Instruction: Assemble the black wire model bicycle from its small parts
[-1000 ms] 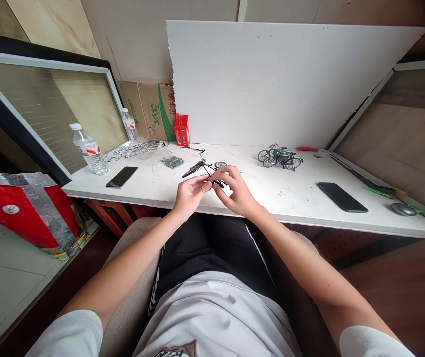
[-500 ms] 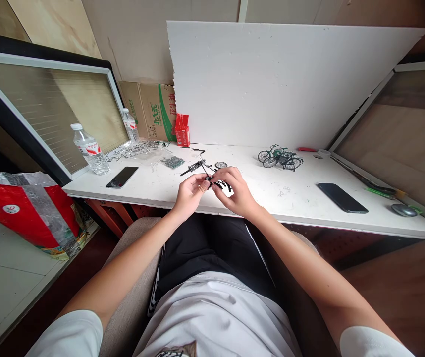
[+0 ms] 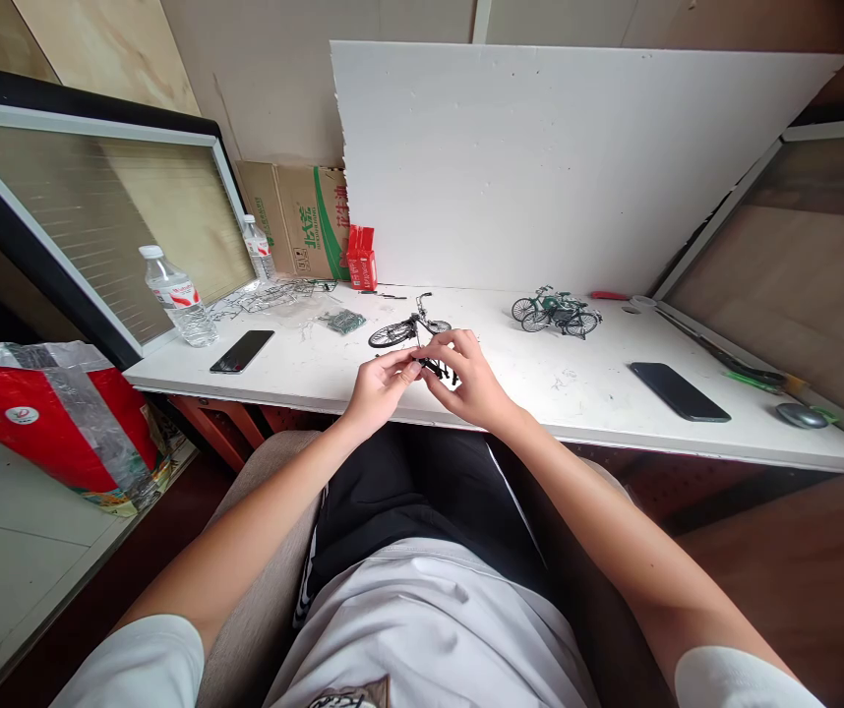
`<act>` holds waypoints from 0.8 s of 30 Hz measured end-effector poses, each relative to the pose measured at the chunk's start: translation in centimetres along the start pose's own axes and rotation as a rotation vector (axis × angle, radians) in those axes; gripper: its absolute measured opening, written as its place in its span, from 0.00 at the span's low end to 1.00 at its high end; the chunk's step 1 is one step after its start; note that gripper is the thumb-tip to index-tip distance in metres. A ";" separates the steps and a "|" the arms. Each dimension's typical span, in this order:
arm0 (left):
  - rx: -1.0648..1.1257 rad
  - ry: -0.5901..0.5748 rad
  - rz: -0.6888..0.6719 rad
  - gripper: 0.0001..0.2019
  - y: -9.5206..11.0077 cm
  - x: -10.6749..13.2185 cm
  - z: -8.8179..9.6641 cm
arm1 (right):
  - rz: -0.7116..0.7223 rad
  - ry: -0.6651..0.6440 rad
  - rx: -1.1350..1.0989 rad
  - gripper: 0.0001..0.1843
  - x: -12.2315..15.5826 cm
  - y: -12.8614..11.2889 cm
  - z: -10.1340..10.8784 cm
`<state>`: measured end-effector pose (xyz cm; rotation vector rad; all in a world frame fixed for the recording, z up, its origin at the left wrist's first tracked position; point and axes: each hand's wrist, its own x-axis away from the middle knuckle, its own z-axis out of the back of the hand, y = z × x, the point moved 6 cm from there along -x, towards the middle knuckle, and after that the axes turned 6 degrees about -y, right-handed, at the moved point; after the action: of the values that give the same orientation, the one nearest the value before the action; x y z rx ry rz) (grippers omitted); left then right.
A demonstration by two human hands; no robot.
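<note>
A small black model bicycle (image 3: 408, 335), partly built, is held over the front edge of the white table (image 3: 584, 393). My left hand (image 3: 376, 386) pinches its frame from the left with closed fingers. My right hand (image 3: 470, 379) grips the same model from the right, fingers curled round its rear part. One wheel and the handlebar stick out beyond my fingers towards the back. Two finished green model bicycles (image 3: 556, 311) stand farther back on the right.
On the table lie a black phone (image 3: 242, 350) at the left, another phone (image 3: 680, 390) at the right, two water bottles (image 3: 175, 296), loose metal parts (image 3: 274, 294), a red box (image 3: 361, 258) and a cardboard box (image 3: 304, 220). A white foam board (image 3: 555, 157) stands behind.
The model bicycle has turned in my hands: its front wheel now shows flat towards the left and the handlebar points up. Both hands stayed at the table's front edge.
</note>
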<state>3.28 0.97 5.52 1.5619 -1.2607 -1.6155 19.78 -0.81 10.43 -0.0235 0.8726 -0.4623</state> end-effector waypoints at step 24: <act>-0.068 0.048 0.006 0.29 -0.3 -0.3 0.6 | 0.028 -0.003 -0.093 0.15 -0.2 -0.1 0.1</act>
<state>2.79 1.47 5.32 1.5446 -1.1724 -1.5909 19.72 -0.83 10.73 -0.0974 0.8899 -0.3954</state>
